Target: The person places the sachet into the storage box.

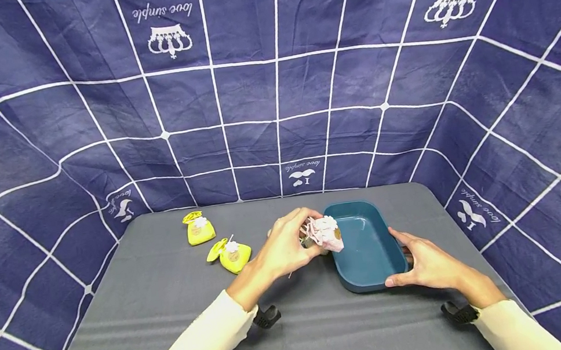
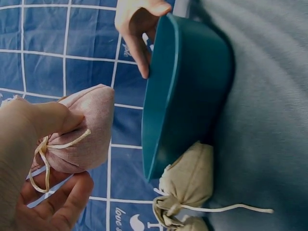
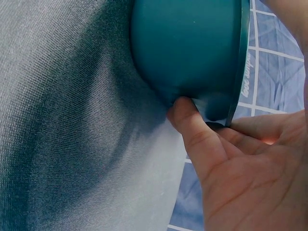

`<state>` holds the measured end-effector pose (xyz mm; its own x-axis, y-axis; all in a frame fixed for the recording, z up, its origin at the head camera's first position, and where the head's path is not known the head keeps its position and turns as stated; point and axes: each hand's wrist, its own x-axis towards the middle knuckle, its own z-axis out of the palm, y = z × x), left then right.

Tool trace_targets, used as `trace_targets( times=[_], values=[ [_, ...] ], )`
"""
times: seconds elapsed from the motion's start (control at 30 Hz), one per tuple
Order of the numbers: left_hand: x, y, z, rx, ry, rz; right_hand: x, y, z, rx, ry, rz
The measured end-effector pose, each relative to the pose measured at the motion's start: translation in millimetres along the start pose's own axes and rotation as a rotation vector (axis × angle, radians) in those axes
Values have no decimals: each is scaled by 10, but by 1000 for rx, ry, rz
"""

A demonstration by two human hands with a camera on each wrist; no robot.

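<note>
My left hand (image 1: 284, 246) holds a small pink drawstring pouch (image 1: 332, 240) between thumb and fingers, above the left rim of a teal tray (image 1: 365, 287). In the left wrist view the pouch's cream cord hangs loose by the fingers. My right hand (image 1: 430, 261) grips the near right corner of the tray, thumb at the front and fingers along the side. A beige drawstring pouch (image 2: 192, 175) lies against the tray's outer wall, mostly hidden under my left hand in the head view. No contents show inside the tray.
Two yellow pouches with white flowers lie on the grey table to the left, one farther back (image 1: 200, 232) and one nearer (image 1: 236, 257). A navy cloth (image 1: 249, 91) with white grid lines stands behind and along the sides of the table.
</note>
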<state>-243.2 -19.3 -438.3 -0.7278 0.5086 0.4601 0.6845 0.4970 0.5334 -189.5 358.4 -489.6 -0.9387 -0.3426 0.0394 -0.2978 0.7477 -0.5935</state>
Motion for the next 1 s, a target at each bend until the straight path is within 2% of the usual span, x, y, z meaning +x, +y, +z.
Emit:
trace_targets(
  times=[0.17,0.27,0.53,0.73,1.0],
  values=[
    [241,-9,92,-6,-12,-10,-15,19,-1,-17,-17,14],
    [401,-19,157,-8,-18,11,-22,18,-17,-8,-23,15],
    [773,-94,308,95,-77,16,2,19,-39,-11,-28,3],
    [907,-199,413,98,-142,-13,15,17,-35,16,-38,3],
    [1017,-287,497,159,-212,-56,26,42,-23,68,-42,4]
  ],
)
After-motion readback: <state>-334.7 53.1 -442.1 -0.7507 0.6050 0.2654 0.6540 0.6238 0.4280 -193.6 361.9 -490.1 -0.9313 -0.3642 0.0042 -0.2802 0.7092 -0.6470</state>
